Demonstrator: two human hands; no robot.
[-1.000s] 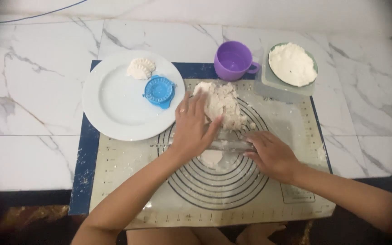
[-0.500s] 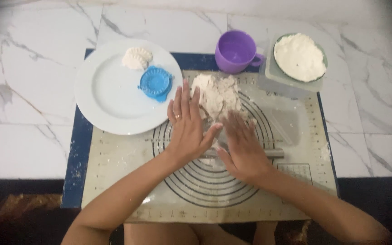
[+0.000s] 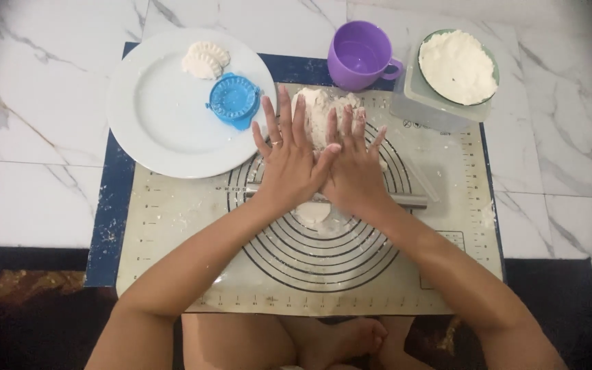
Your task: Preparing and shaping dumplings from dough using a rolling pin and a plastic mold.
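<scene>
My left hand (image 3: 289, 161) and my right hand (image 3: 355, 168) lie flat side by side, fingers spread, palms pressing on a clear rolling pin (image 3: 409, 200) that lies across the ringed baking mat (image 3: 173, 226). A small flattened dough disc (image 3: 313, 213) shows just behind the pin, under my wrists. My fingertips reach the big floury dough lump (image 3: 321, 109) at the mat's far edge. Most of the pin's middle is hidden by my hands.
A white plate (image 3: 162, 127) at the left holds a blue dumpling press (image 3: 234, 101) and a folded dumpling (image 3: 203, 60). A purple cup (image 3: 359, 55) and a bowl of flour (image 3: 457, 65) on a clear box stand at the back right. Marble floor surrounds the mat.
My right hand came in from the pin's right part to beside my left. Both hands have slid forward over the pin toward the dough lump.
</scene>
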